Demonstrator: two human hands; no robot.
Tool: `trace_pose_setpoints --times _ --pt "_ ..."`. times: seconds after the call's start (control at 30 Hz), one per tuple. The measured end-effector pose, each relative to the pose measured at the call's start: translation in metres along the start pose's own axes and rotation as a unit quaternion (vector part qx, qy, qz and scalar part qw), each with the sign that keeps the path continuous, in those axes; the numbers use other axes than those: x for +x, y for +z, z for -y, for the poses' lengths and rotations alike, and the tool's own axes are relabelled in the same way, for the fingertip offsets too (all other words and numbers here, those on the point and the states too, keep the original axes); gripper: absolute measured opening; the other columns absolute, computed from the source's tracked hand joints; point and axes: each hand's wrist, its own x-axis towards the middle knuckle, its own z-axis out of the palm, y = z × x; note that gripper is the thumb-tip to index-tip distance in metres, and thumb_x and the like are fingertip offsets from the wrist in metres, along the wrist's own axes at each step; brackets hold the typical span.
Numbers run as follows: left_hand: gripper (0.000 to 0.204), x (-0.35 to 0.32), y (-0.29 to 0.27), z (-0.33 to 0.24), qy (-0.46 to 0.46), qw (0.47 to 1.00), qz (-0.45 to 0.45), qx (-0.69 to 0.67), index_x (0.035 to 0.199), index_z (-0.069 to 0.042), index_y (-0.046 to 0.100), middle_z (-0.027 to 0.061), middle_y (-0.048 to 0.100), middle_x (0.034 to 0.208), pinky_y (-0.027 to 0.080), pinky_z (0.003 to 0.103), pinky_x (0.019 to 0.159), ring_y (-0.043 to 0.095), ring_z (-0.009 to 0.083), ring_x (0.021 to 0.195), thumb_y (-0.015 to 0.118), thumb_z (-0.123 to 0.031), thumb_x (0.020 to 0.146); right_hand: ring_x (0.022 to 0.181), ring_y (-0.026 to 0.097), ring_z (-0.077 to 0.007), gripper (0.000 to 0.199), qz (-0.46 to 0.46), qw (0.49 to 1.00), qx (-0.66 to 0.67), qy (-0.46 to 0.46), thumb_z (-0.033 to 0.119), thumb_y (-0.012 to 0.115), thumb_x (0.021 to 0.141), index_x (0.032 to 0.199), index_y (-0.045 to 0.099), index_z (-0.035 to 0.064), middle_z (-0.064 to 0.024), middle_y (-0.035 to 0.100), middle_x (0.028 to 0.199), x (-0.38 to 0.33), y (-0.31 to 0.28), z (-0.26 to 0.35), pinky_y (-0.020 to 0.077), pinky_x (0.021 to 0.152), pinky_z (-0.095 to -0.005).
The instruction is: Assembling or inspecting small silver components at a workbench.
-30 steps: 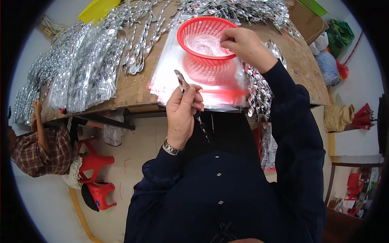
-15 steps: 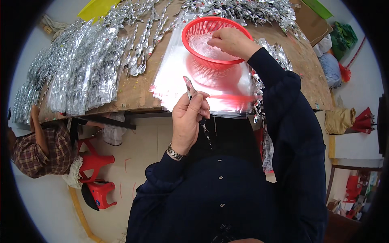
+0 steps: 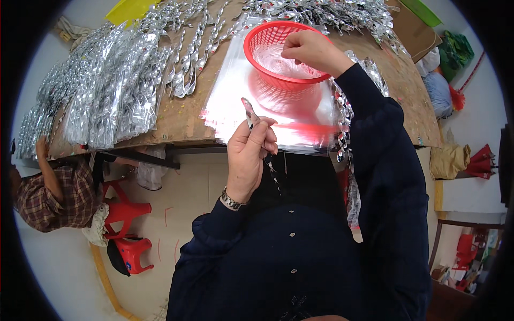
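Note:
Between the thumb and fingers of my left hand (image 3: 249,147) is a silver spoon strip (image 3: 248,108). Its rounded shiny end points up, and a twisting tail hangs below the fist. My right hand (image 3: 313,52) reaches over the red mesh basket (image 3: 259,69), its fingers pinched together; whatever they hold is too small to make out. Fine whitish, loop-like strands (image 3: 270,56) lie inside the basket. Under the basket is a stack of clear plastic bags (image 3: 227,101), shiny and reflecting red.
Clear bags of silver spoon strips (image 3: 110,101) cover the table's left side. More loose strips (image 3: 321,12) lie at the back, others (image 3: 375,75) right of the basket. A person in a checked shirt (image 3: 59,195) works at far left, near red stools (image 3: 126,211).
My right hand has risen slightly and shifted right over the basket. My left hand keeps its grip on the spoon strip, almost unmoved. The view has shifted slightly.

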Motion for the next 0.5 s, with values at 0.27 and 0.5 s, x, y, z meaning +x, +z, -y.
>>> trace_pose_setpoints --times 0.27,0.5 --pt "0.024 0.004 0.008 -0.011 -0.001 0.999 0.000 -0.037 0.112 0.003 0.058 0.0010 0.057 0.076 0.043 0.020 0.059 0.053 0.0065 0.064 0.054 -0.016 0.097 0.063 0.051 -0.0020 0.015 -0.016 0.969 0.236 0.067 0.022 0.061 0.090 0.088 0.063 0.0071 0.0038 0.060 0.073 -0.036 -0.029 0.026 0.0366 0.054 -0.0171" --pt "0.024 0.008 0.018 -0.016 -0.042 0.998 0.034 -0.045 0.112 0.004 0.057 0.0008 0.051 0.073 0.043 0.025 0.061 0.049 0.0082 0.064 0.055 -0.014 0.096 0.062 0.048 -0.0011 0.014 -0.032 0.957 0.285 0.029 0.021 0.061 0.091 0.089 0.063 0.0073 0.0056 0.058 0.073 -0.081 -0.035 0.054 0.0362 0.056 -0.0163"
